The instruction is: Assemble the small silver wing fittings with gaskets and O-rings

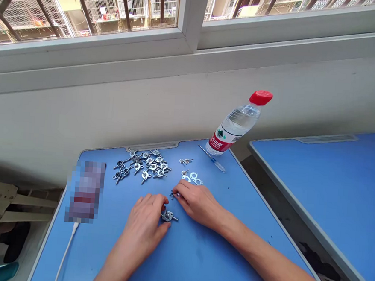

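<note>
My left hand (148,221) rests on the blue desk (199,252), its thumb and fingers closed on a small metal bracket part (168,216). My right hand (198,201) lies just to the right, fingertips pinched over a few tiny screws (172,194). A heap of several finished metal parts (142,165) lies farther back. Flat metal plates (193,177) sit just beyond my right hand's fingers.
A water bottle with a red cap (238,122) stands at the desk's back right corner, a small screwdriver (212,159) beside it. A blurred phone (86,191) with a white cable (66,252) lies at left. A second blue desk (338,189) stands to the right, across a gap.
</note>
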A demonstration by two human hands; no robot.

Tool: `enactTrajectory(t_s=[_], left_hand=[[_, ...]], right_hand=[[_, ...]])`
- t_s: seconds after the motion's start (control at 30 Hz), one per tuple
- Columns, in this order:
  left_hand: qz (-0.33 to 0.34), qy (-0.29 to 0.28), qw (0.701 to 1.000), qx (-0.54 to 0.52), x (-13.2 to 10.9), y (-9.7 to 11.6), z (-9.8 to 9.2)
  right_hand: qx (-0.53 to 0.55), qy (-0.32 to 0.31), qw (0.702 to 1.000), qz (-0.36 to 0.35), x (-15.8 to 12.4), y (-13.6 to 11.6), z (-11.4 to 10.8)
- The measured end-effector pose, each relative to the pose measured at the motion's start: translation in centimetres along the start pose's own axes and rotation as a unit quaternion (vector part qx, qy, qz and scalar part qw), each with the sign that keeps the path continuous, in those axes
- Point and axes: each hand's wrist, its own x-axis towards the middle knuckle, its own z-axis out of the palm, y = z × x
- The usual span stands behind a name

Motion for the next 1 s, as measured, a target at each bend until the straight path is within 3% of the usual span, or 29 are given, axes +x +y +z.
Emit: enactTrajectory(t_s=[0.33, 0.6, 0.77, 1.0], left_hand=[[-0.009, 0.005, 0.999, 0.032, 0.1, 0.1, 0.6], [-0.011, -0.003, 0.999, 0.049, 0.2, 0.3, 0.8], [0.003, 0.004, 0.999, 0.050, 0.1, 0.2, 0.9], [0.009, 0.003, 0.999, 0.050, 0.0, 0.2, 1.0]], right_hand=[[-0.019, 0.021, 1.000, -0.003, 0.0, -0.2, 0.6], [0.065, 0.008, 0.997, -0.039, -0.9, -0.7, -1.6], [0.035, -0.041, 0.995, -0.079, -1.5, -2.1, -2.1], [-0.021, -0.022, 0.993, -0.114, -1.8, -2.6, -1.7]])
